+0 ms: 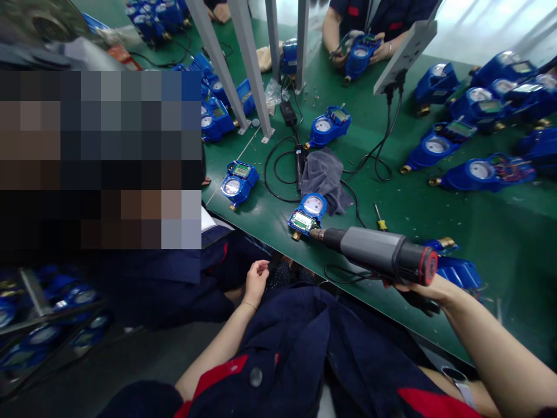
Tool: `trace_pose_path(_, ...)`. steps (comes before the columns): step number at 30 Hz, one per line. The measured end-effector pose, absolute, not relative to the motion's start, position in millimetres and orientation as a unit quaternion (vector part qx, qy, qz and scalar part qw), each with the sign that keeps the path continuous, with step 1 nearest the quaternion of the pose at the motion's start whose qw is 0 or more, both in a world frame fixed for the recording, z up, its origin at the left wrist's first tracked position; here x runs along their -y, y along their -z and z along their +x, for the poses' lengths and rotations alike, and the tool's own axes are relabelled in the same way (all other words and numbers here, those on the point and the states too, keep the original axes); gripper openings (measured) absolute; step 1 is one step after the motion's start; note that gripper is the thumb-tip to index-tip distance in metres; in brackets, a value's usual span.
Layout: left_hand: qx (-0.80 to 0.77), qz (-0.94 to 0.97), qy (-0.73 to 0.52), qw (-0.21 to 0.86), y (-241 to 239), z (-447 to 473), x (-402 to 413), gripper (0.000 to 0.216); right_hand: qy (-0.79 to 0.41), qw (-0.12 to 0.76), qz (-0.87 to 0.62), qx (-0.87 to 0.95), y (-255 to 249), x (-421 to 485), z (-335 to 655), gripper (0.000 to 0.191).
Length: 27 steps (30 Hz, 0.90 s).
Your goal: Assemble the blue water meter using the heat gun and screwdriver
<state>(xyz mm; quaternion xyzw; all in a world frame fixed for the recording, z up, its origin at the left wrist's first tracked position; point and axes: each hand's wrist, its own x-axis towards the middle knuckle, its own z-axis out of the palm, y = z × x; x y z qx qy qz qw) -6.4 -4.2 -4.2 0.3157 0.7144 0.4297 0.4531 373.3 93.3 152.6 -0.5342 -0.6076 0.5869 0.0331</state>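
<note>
My right hand (420,290) is closed around a grey and black power screwdriver (383,249) with a red ring at its rear end. Its metal tip meets the edge of a blue water meter (314,204), whose uncovered circuit board faces up. Brass fittings show on the meter. Away from the bench edge, above my lap, my left hand (256,278) has loosely bent fingers and nothing visible in it. Behind the meter lies a crumpled grey cloth (325,177). A yellow-handled screwdriver (382,224) rests to the right.
Another blue meter (239,183) stands left on the green bench (274,223). Several meters (483,107) crowd the right side. Metal posts (250,64), a power strip (407,55) and black cables (278,168) occupy the middle. Across the bench, a co-worker's hands (342,55) hold a meter.
</note>
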Motion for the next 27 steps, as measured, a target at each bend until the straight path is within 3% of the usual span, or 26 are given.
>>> trace_pose_path(20,-0.721,0.317,-0.423,0.448,7.9,-7.2,7.1,0.012,-0.594,0.031,-0.511,0.620,-146.2,-89.3,377.9,0.016)
trace_pose_path(27,-0.718,0.322,-0.425,0.447,5.1,-6.7,9.3,0.013,-0.563,0.069,-0.524,0.636,-138.1,-82.7,378.4,0.014)
